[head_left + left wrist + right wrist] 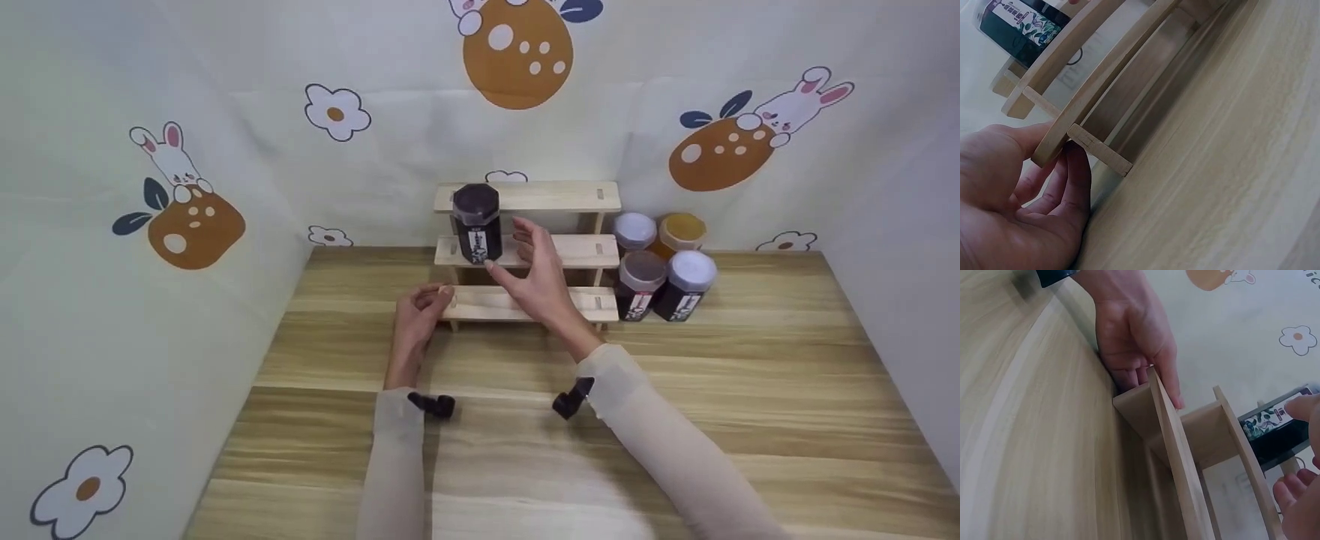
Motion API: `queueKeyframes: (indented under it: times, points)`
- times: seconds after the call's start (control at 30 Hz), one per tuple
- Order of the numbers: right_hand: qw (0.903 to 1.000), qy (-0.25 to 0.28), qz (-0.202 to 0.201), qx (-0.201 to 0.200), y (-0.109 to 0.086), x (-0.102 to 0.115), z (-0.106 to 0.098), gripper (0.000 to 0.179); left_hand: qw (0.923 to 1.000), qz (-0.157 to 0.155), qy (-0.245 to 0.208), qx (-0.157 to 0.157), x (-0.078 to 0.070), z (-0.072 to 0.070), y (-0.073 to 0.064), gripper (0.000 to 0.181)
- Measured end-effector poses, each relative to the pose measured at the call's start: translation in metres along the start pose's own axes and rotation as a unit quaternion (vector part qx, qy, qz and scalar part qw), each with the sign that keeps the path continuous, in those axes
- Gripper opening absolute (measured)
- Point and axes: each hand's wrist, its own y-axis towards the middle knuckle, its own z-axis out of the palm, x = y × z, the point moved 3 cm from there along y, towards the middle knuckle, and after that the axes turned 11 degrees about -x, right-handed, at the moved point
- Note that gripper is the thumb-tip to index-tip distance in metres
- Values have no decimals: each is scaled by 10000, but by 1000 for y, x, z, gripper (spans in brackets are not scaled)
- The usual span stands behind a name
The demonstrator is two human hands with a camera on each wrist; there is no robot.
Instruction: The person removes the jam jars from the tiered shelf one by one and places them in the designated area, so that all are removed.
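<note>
A three-tier wooden shelf (525, 302) stands against the back wall. My left hand (420, 315) pinches the left end of its lowest board, thumb on top and fingers beneath, as the left wrist view shows. A dark octagonal jar (475, 221) with a dark lid and a white label stands upright at the left of the middle tier. Beside it is my right hand (538, 281), fingers spread and apart from the jar. The right thumb is close to the label; whether it touches I cannot tell. In the right wrist view this hand (1303, 500) is partly cut off.
Right of the shelf several jars stand grouped: a white-lidded one (686, 289), a brown-lidded one (641, 285), a yellow-lidded one (681, 231) and another white-lidded one (634, 231). A patterned cloth wall (405, 150) rises behind the wood-grain table (787, 375).
</note>
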Motion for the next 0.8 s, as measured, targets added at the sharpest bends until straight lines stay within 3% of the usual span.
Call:
queueKeyframes:
  times: [0.17,0.33,0.47,0.8]
  points:
    - [9999,-107,64,-5,9,6,11,88,10000,-31,41,-15,0,-1,1,38]
    - [9983,-548,152,121,16,9,17,96,9999,116,15,16,0,-1,0,33]
    - [9956,-869,323,94,20,8,20,101,10000,56,3,45,1,0,0,32]
    - [9958,-850,300,-144,25,6,31,87,9999,-67,135,55,2,0,-1,38]
